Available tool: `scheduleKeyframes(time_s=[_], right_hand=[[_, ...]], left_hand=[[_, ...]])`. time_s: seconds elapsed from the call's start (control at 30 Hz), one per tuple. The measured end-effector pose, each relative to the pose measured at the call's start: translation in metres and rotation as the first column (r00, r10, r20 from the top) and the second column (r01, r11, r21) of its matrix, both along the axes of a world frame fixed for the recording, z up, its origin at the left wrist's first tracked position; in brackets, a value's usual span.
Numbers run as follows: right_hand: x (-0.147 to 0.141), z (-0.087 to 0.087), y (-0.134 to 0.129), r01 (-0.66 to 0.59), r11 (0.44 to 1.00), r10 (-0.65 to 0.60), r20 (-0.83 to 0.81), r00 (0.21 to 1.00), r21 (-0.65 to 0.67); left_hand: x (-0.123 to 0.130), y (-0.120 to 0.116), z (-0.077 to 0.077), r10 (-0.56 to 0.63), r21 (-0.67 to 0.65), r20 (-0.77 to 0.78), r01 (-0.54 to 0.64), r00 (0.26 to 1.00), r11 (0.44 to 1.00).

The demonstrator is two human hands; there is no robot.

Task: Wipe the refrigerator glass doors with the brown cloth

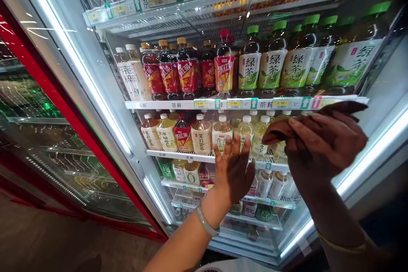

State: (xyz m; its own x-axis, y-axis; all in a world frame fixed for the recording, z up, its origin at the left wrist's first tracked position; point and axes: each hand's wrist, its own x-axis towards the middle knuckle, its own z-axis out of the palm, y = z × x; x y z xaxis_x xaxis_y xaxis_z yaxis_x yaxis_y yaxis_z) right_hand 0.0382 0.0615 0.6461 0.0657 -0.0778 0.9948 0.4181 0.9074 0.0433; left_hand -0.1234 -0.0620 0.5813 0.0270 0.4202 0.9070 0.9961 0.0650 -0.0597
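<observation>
left hand (234, 168) spread, partly hiding bottles (222, 127); right hand (331, 142) grips what seems a brown cloth (276, 131) before shelves (248, 104).

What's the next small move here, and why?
Probably wipe the brown cloth along the shelf edge below the green-capped bottles: the right hand holds the cloth by that edge's right end, contact unclear, while the left hand is open, nothing visible in it.
</observation>
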Motion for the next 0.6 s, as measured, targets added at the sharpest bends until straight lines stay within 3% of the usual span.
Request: scheduleKeyframes(time_s=[0.07,0.13,0.23,0.3,0.37,0.53,0.6], right_hand=[[-0.008,-0.005,-0.003,0.07,0.993,-0.071,0.006,0.997,0.095],[-0.012,-0.027,-0.009,0.077,0.983,-0.091,0.082,0.992,0.169],[-0.005,-0.07,-0.014,0.057,0.985,-0.086,0.182,0.979,0.163],[0.004,-0.083,-0.013,0.071,0.987,-0.1,0.199,0.975,0.145],[0.011,-0.074,-0.008,0.078,0.986,-0.103,0.177,0.979,0.144],[0.004,-0.008,-0.003,0.075,0.997,-0.077,0.061,0.995,0.03],[-0.004,0.0,-0.008,0.088,0.996,-0.09,0.082,0.993,0.027]], left_hand=[[0.005,0.002,0.002,-0.031,0.021,-0.013,0.031,0.999,0.999],[0.009,0.002,0.001,-0.036,0.026,-0.015,0.037,0.999,0.999],[0.012,0.003,-0.002,-0.012,-0.025,-0.014,0.012,1.0,1.0],[0.014,0.004,-0.004,0.001,-0.063,-0.013,-0.001,1.0,0.998],[0.016,0.006,-0.004,0.004,-0.084,-0.006,-0.004,1.0,0.996],[0.021,0.006,0.001,0.018,-0.083,0.037,-0.015,0.999,0.996],[0.023,0.003,0.002,0.024,-0.075,0.05,-0.02,0.998,0.997]])
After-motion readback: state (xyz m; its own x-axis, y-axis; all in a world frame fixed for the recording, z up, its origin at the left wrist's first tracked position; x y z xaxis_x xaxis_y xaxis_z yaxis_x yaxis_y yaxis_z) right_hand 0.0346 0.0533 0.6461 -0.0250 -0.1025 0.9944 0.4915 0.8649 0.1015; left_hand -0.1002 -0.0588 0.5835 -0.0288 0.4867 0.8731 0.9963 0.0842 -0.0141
